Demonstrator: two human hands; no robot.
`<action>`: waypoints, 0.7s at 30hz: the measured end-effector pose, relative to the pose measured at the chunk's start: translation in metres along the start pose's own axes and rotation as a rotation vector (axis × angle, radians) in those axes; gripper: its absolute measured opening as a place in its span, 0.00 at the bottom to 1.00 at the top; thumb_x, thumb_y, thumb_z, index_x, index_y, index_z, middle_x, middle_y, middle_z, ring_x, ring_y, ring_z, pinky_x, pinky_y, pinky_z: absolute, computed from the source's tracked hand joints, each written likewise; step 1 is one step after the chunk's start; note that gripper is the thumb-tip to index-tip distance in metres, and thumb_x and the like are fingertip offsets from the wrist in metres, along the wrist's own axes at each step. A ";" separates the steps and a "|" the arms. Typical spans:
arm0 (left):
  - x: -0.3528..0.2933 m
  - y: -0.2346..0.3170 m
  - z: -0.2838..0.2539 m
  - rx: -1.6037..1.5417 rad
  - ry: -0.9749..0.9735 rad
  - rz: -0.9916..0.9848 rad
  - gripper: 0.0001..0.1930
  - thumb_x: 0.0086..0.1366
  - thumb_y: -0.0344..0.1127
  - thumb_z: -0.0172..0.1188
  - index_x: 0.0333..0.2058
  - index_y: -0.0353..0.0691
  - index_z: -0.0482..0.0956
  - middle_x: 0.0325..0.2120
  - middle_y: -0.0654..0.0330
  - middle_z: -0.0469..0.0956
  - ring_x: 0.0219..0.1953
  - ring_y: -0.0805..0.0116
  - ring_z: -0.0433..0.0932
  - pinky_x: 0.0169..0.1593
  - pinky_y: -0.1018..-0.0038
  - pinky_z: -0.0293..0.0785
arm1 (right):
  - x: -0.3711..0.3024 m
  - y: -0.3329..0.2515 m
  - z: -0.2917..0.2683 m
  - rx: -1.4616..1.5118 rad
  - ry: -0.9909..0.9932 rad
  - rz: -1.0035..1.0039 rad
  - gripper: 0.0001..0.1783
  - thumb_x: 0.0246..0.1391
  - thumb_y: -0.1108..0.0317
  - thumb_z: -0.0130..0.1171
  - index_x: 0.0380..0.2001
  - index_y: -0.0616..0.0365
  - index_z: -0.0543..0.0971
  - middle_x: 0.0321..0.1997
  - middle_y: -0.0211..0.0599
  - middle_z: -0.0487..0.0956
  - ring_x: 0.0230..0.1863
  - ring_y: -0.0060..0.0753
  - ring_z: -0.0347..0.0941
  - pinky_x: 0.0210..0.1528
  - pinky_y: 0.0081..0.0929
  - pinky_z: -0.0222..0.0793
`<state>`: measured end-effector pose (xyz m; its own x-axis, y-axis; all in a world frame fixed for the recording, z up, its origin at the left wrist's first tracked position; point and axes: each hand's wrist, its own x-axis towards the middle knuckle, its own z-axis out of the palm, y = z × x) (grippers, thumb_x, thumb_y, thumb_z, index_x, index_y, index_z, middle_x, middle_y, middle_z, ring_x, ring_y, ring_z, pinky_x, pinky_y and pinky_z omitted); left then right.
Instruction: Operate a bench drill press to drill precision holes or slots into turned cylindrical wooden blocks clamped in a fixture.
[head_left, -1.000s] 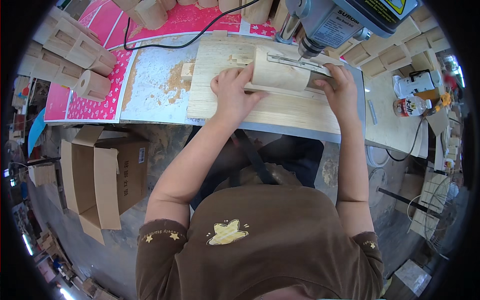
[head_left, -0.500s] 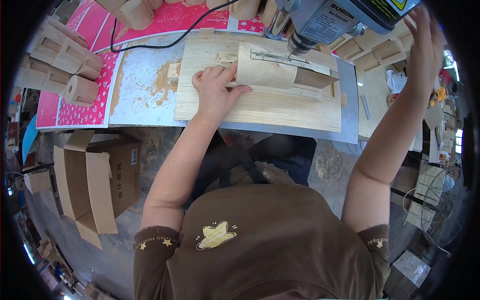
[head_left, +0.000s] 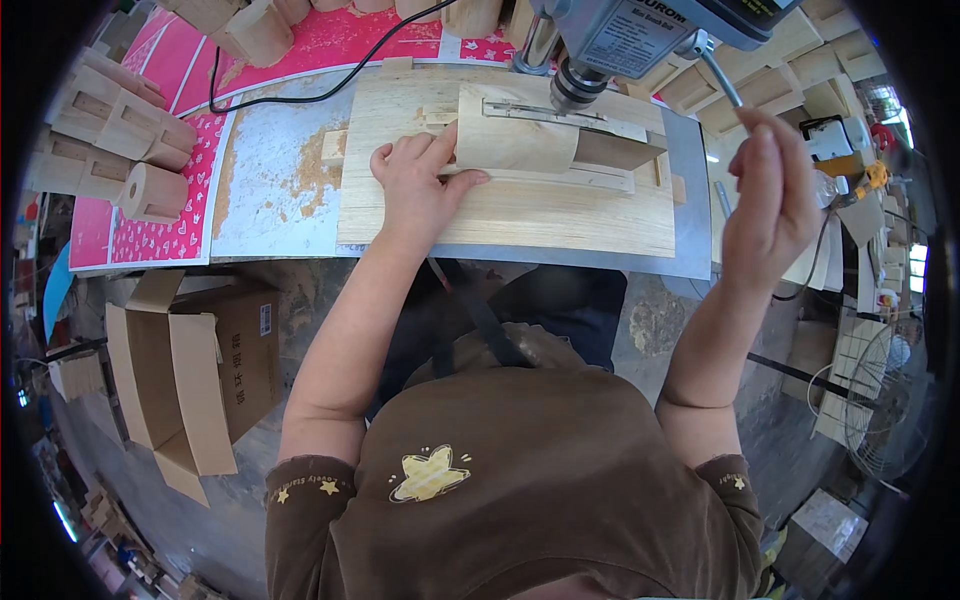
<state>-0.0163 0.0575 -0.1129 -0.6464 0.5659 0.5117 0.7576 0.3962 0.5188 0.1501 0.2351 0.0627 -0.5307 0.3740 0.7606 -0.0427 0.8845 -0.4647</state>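
Note:
My left hand (head_left: 418, 178) grips the left end of a pale wooden block (head_left: 515, 135), its thumb along the near side and its fingers curled behind. A slotted metal strip (head_left: 545, 112) lies along the block's top. The block rests on a wooden board (head_left: 500, 228) with thin strips fixed around it. Just over the metal strip hangs the chuck (head_left: 578, 88) of a grey bench drill press (head_left: 640, 35); the bit's tip is hard to make out. Off to the right, my right hand (head_left: 768, 190) is closed round the end of the drill press's metal lever (head_left: 722, 76).
Several carved wooden blocks (head_left: 125, 115) stand at the far left on a pink patterned sheet (head_left: 160, 238). Sawdust (head_left: 300, 180) covers part of the bench. A black cable (head_left: 300, 100) crosses behind. Below left stands an open cardboard box (head_left: 225, 370); a fan (head_left: 880, 400) is at the right.
My right hand has come down and nearer, pulling the lever, and the chuck has dropped toward the block. My left hand keeps its hold on the block. The whole view has shifted slightly.

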 end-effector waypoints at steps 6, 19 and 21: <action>0.001 0.001 -0.003 0.009 -0.021 -0.014 0.31 0.40 0.48 0.71 0.46 0.46 0.77 0.25 0.68 0.71 0.36 0.68 0.69 0.49 0.62 0.52 | -0.045 0.035 0.039 0.087 0.098 -0.011 0.08 0.53 0.78 0.51 0.35 0.64 0.78 0.21 0.31 0.71 0.22 0.20 0.63 0.25 0.18 0.56; 0.000 0.003 -0.006 0.010 -0.031 -0.025 0.32 0.40 0.47 0.71 0.48 0.48 0.76 0.25 0.67 0.71 0.35 0.67 0.69 0.49 0.62 0.51 | 0.010 0.024 0.012 0.037 0.202 -0.119 0.11 0.58 0.70 0.51 0.31 0.67 0.79 0.19 0.28 0.69 0.20 0.17 0.62 0.24 0.16 0.55; 0.002 0.006 0.001 0.007 -0.022 0.011 0.32 0.40 0.47 0.70 0.48 0.48 0.76 0.25 0.67 0.71 0.35 0.66 0.69 0.49 0.62 0.52 | 0.061 0.027 0.006 0.011 0.237 -0.093 0.11 0.58 0.68 0.52 0.31 0.64 0.80 0.19 0.27 0.70 0.20 0.15 0.62 0.22 0.15 0.54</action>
<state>-0.0130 0.0622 -0.1095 -0.6363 0.5859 0.5018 0.7649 0.3950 0.5088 0.1111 0.2801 0.0939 -0.3112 0.3470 0.8847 -0.0919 0.9156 -0.3914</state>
